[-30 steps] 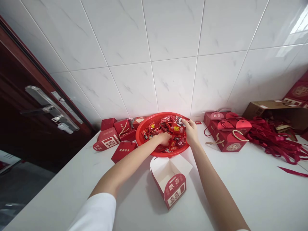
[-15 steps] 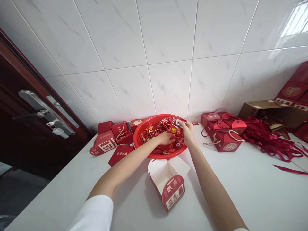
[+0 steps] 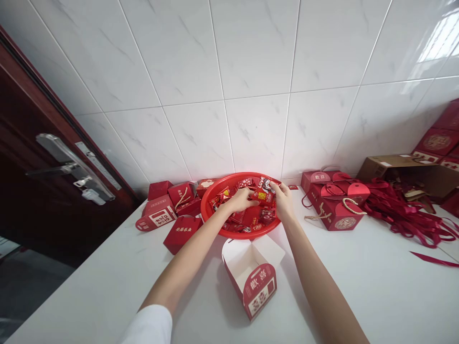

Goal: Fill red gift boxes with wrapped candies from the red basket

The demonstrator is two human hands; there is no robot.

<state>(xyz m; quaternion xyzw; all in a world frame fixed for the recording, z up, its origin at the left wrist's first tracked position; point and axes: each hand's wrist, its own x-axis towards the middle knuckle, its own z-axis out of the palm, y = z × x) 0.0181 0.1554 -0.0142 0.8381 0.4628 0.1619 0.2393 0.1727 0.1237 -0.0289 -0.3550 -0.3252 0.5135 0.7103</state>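
Note:
Both hands are in a red plastic basket (image 3: 207, 210) filled with small red wrapped packets (image 3: 247, 217). My left hand (image 3: 243, 199) reaches over the packets, thumb and fingers apart around a red packet with yellow print (image 3: 263, 196); whether it grips this packet is unclear. At the basket's right side my right hand (image 3: 284, 199) is closed on a packet with a panda picture and white letters (image 3: 266, 184). In front of the basket stands an open red gift box (image 3: 260, 289), its white inside showing and its flaps spread.
Several red boxes (image 3: 156, 212) lie left of the basket. To the right are closed red boxes with rope handles (image 3: 333, 200), a heap of dark red ribbons (image 3: 398, 210) and a brown carton (image 3: 387, 165). A tiled wall (image 3: 258, 134) stands behind; a door (image 3: 43, 157) is at the left.
My left hand has moved slightly up and left over the packets, and its fingers have spread. My right hand stays at the basket's right side. The view has shifted slightly.

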